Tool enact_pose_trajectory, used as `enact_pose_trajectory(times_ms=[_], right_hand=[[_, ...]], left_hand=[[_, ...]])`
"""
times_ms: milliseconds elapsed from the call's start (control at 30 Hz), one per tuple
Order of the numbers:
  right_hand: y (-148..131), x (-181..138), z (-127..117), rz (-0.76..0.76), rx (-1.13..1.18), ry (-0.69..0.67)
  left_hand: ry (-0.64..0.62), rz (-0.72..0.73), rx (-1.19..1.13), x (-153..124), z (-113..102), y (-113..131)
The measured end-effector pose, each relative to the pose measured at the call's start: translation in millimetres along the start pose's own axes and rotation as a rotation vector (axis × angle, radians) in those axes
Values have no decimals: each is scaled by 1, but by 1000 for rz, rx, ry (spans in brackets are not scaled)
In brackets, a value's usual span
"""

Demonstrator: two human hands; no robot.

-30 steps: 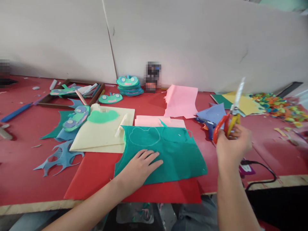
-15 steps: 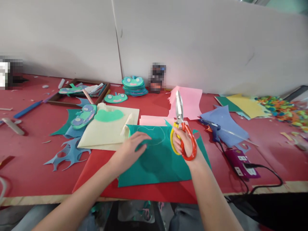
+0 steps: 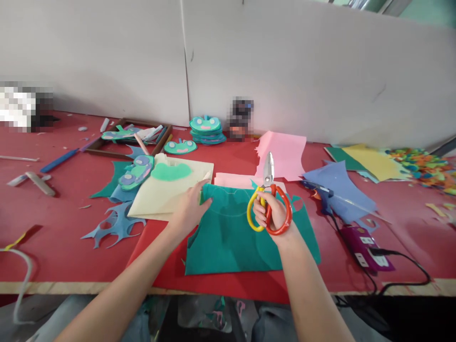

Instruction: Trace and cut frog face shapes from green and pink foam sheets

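Green felt sheet (image 3: 235,247) with a chalk outline (image 3: 228,203), no cut seen along its visible line

The table (image 3: 71,190) is crowded with sheets and scraps. Over a red sheet (image 3: 231,286), the green felt sheet is laid in front of the person. Cutting of the outline is judged to be left undone; whatever is hidden by the right hand (image 3: 276,213) and scissors (image 3: 268,181) cannot be checked. The scissors are gripped by their handles in the right hand's curled fingers, blades pointing away. The left hand (image 3: 190,204) is placed at the felt's far left corner, thumb parted from fingers; whether the edge is pinched cannot be told.

Nearby, a cream sheet (image 3: 160,199) is overlapped by the left hand. Beyond the felt, a pink sheet (image 3: 281,156) is seen, then a stack of faces (image 3: 206,130), apparently finished, with 1 single face (image 3: 180,146) laid beside it. To the right, a glue gun (image 3: 322,194) is set down, well clear of the scissors
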State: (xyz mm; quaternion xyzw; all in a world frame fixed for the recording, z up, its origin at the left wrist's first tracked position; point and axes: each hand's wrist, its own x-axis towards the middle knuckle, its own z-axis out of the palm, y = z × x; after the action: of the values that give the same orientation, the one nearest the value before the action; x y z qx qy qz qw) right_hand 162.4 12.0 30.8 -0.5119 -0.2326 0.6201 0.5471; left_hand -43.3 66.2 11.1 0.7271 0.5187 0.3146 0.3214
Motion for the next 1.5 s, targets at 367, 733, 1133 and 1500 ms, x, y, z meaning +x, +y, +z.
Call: enact_pose_trajectory(times_ms=[367, 733, 1133, 1500], right_hand=[[-2, -9, 6, -92, -89, 92], [-13, -17, 5, -306, 5, -41], [-29, -25, -4, -556, 15, -30], [6, -8, 10, -481, -410, 137]], left_hand=[[-150, -493, -718, -3, -5, 13], [-417, -550, -828, -8, -21, 24], [465, -181, -1232, 6, -53, 35], [213, -194, -1061, -7, -22, 37]])
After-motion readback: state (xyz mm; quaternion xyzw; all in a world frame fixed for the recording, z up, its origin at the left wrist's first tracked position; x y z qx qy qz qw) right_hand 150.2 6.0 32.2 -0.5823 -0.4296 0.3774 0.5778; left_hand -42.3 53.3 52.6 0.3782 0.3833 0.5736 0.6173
